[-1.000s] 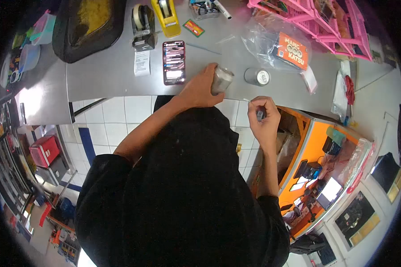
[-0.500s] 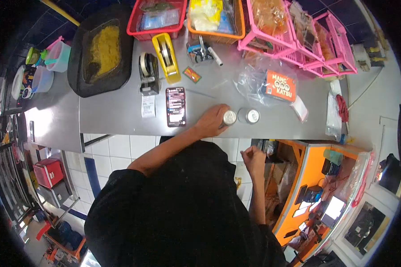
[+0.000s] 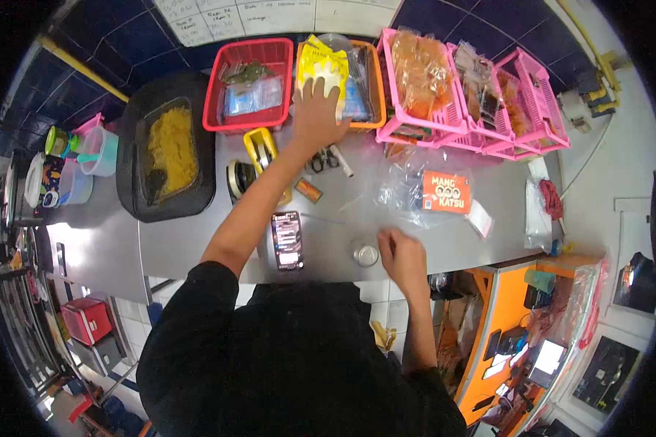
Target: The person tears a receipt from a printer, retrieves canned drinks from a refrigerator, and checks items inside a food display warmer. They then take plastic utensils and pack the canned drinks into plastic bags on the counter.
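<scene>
My left hand (image 3: 319, 116) reaches over the front of the orange basket (image 3: 378, 91), fingers spread, at a yellow and white plastic package (image 3: 321, 54). Nothing is visibly held in it. My right hand (image 3: 404, 264) is curled closed above the table's front edge; whether something sits inside the fingers is hidden. Just left of it stands a small round container (image 3: 365, 253) with a silvery top, apart from the fingers. The second such container cannot be seen; the right hand may cover it. A phone (image 3: 287, 240) with a lit screen lies to the left.
On the steel table (image 3: 328, 218) are a yellow tape dispenser (image 3: 259, 149), a black tape dispenser (image 3: 239, 178) and an orange box (image 3: 446, 191) by clear plastic. A red basket (image 3: 208, 109), pink baskets (image 3: 423, 135) and a black tray (image 3: 131, 167) of yellow crumbs line the back.
My left hand has let go of a small container and moved up to the orange basket. My right hand has risen from below the table edge to beside the containers. The view has tilted upward.
</scene>
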### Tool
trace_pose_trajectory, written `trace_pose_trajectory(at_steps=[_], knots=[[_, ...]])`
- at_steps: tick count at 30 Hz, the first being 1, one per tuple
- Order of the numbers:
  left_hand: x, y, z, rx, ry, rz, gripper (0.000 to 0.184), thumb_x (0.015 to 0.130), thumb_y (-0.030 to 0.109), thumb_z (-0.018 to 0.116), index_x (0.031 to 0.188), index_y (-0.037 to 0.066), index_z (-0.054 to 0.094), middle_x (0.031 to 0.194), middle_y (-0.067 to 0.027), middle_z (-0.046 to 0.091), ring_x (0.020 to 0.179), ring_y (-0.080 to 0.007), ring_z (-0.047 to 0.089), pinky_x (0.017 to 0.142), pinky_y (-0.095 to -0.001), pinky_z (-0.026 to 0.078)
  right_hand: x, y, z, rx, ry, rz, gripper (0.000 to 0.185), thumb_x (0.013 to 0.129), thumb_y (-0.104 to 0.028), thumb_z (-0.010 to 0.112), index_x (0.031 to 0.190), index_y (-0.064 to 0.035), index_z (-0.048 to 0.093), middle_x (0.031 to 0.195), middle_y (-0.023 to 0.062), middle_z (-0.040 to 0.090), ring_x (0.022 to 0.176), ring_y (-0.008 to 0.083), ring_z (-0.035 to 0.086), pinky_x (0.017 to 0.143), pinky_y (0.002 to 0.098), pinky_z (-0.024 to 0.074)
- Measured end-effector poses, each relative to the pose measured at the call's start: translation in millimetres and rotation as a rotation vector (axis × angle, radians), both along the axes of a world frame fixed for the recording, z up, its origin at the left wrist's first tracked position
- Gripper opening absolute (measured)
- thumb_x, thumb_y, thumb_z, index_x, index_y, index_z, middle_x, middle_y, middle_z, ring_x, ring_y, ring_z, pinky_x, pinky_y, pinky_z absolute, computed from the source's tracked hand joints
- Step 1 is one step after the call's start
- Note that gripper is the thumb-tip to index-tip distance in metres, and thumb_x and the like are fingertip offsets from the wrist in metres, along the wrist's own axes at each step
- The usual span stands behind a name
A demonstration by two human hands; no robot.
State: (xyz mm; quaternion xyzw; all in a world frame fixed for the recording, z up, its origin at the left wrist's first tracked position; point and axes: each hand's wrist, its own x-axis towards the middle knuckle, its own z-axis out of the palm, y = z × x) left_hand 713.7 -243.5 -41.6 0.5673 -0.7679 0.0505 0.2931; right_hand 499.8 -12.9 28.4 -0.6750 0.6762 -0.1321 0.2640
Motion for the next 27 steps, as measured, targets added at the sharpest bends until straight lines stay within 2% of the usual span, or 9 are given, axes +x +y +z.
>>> trace_pose_trajectory(at_steps=[2,5,6,10,15,18,21,26,27], knots=[[-1,-34,-6,0.156,-0.197,0.140,0.069,0.068,0.045,0.080,0.122,0.008,0.059,0.133,-0.0233,0.049,0.125,-0.0478,0.043,0.095,-0.0580,0.043,18,-63,-8,-0.261,-0.111,-0.019,0.012,0.091,-0.013,0.061,0.088,-0.0032,0.067,0.081,0.0228,0.066,0.076,0.0424,0.065,0.065,0.0489,0.0504],[1,-61,-33,0.377,-0.282,0.182,0.059,0.073,0.040,0.078,0.119,0.007,0.063,0.136,-0.0271,0.048,0.129,-0.0478,0.041,0.095,-0.0623,0.042,40,-157,-28,-0.385,-0.097,-0.021,0.012,0.090,-0.012,0.061,0.093,-0.0015,0.067,0.086,0.0242,0.067,0.080,0.0424,0.066,0.070,0.0490,0.0516],[2,-68,-47,0.302,-0.268,0.179,0.044,0.076,0.028,0.074,0.114,0.006,0.065,0.133,-0.0245,0.051,0.124,-0.0450,0.047,0.092,-0.0573,0.047,44,-183,-41,-0.426,-0.091,-0.002,0.014,0.089,-0.012,0.061,0.094,-0.0008,0.067,0.087,0.0246,0.067,0.083,0.0421,0.066,0.072,0.0489,0.0521],[39,-82,-31,0.228,-0.018,0.065,0.029,0.076,0.011,0.064,0.103,0.002,0.069,0.104,-0.0202,0.066,0.101,-0.0399,0.061,0.085,-0.0455,0.052,66,-257,-79,-0.448,-0.045,0.025,0.024,0.085,-0.018,0.069,0.098,0.0014,0.064,0.094,0.0246,0.068,0.088,0.0411,0.067,0.074,0.0482,0.0541],[111,-92,19,0.072,0.310,0.015,0.024,0.075,0.005,0.062,0.098,-0.001,0.066,0.094,-0.0225,0.063,0.094,-0.0409,0.062,0.083,-0.0492,0.050,97,-303,-96,-0.249,0.264,0.013,0.050,0.074,-0.032,0.081,0.103,0.0023,0.058,0.098,0.0226,0.068,0.091,0.0376,0.069,0.080,0.0459,0.0569],[154,-87,35,0.003,0.208,0.003,0.025,0.077,0.004,0.061,0.100,-0.001,0.065,0.099,-0.0233,0.063,0.096,-0.0420,0.061,0.084,-0.0497,0.050,106,-311,-95,-0.222,0.338,-0.035,0.054,0.072,-0.032,0.080,0.106,0.0021,0.056,0.098,0.0224,0.068,0.087,0.0375,0.070,0.079,0.0466,0.0577],[187,-78,15,0.242,0.115,0.097,0.026,0.078,0.004,0.061,0.102,-0.003,0.065,0.102,-0.0229,0.063,0.100,-0.0418,0.061,0.087,-0.0490,0.051,100,-319,-98,-0.246,0.227,-0.142,0.045,0.078,-0.022,0.069,0.113,0.0016,0.053,0.095,0.0280,0.068,0.085,0.0445,0.069,0.076,0.0528,0.0559],[185,-58,-2,0.608,-0.093,0.203,0.063,0.081,0.012,0.068,0.139,0.003,0.045,0.137,-0.0262,0.049,0.126,-0.0434,0.049,0.106,-0.0492,0.044,84,-317,-93,-0.315,0.160,-0.232,0.051,0.081,-0.009,0.063,0.127,-0.0007,0.045,0.092,0.0316,0.067,0.082,0.0501,0.066,0.074,0.0563,0.0533],[174,-61,-1,0.470,-0.023,0.152,0.061,0.081,0.012,0.069,0.137,0.002,0.047,0.134,-0.0266,0.051,0.124,-0.0434,0.050,0.105,-0.0488,0.044,83,-318,-92,-0.331,0.157,-0.238,0.052,0.081,-0.007,0.063,0.129,-0.0010,0.044,0.092,0.0316,0.067,0.081,0.0504,0.066,0.074,0.0563,0.0533]])
